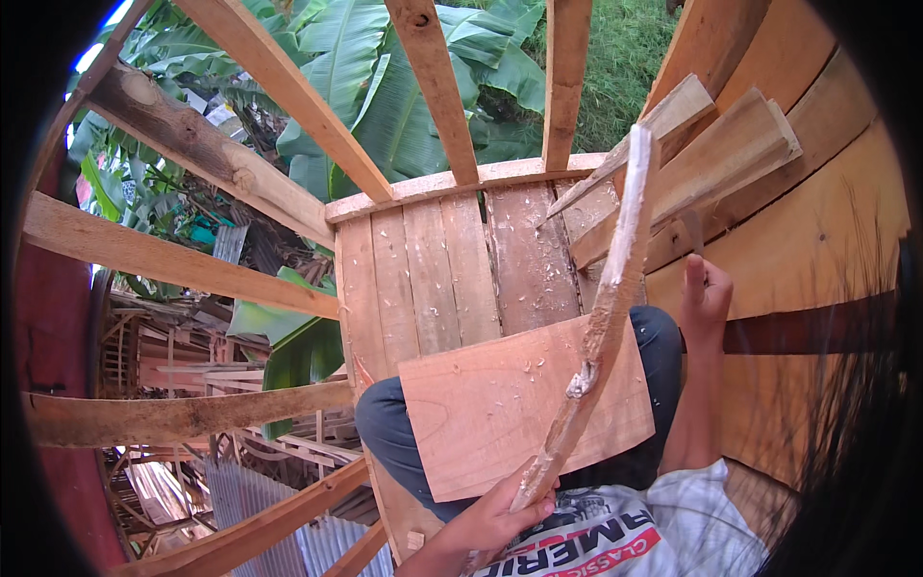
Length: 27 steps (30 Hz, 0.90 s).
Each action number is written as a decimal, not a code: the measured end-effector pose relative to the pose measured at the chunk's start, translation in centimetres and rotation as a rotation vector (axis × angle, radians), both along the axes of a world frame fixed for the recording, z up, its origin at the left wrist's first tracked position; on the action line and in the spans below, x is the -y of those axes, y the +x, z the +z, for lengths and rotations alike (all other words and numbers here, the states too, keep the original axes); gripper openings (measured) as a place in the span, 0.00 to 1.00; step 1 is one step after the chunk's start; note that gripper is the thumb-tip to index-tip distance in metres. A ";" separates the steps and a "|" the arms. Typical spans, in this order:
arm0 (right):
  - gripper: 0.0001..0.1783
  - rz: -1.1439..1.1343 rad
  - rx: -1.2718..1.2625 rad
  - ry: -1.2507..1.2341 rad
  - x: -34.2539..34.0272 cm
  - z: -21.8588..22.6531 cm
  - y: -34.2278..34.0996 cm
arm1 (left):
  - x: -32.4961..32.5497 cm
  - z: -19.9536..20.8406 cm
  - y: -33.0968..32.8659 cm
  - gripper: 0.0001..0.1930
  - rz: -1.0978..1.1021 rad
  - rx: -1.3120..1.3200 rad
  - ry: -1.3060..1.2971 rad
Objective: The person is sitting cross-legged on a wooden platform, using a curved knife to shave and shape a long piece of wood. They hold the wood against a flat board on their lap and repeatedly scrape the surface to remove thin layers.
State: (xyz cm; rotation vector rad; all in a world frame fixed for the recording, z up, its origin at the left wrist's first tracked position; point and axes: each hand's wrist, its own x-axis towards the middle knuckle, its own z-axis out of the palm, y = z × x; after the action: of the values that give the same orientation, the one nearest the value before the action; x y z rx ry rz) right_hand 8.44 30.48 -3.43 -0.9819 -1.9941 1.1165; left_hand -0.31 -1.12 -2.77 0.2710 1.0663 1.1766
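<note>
My left hand [505,510] is closed around the lower end of a long, narrow wooden strip [615,279]. The strip slants up and away to the right, with rough, pale edges and a whitish knot partway along. Beneath it, a flat reddish board [481,404] lies across my lap, with a few shavings on it. Off to the right of the strip, my right hand [707,288] is raised and closed, thumb up. A blurred, narrow blade-like tool [694,231] sticks up from this fist; its handle is hidden. It stands apart from the strip.
Wood shavings lie scattered over the plank floor [433,279] ahead. Several cut boards [711,173] lean at the right against a curved plank wall [788,250]. Slanting wooden bars [288,96] surround the front and left, with banana leaves [385,115] beyond.
</note>
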 end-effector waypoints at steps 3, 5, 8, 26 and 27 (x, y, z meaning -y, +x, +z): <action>0.37 0.131 0.046 0.185 2.2 0.2 -0.3 | 0.2 -0.9 -2.0 0.13 0.151 0.104 -0.012; 0.36 0.300 0.152 0.249 4.7 -0.3 0.0 | 0.0 -0.9 -3.5 0.14 0.212 0.081 0.010; 0.34 0.426 0.174 0.192 7.7 0.1 -0.5 | -0.5 0.1 -4.4 0.13 0.124 0.003 0.000; 0.36 0.274 0.339 0.406 6.6 -1.0 -0.2 | -2.8 2.1 -1.7 0.14 -0.006 -0.663 -0.179; 0.36 0.276 0.356 0.415 6.5 -1.5 0.0 | -2.9 2.0 -1.6 0.14 0.000 -0.656 -0.176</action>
State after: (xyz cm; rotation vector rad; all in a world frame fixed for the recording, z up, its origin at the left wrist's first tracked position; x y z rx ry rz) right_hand 8.42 24.02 -4.90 -0.7363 -2.5765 0.6406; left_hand -1.96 1.75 -0.73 0.5398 1.7295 1.0029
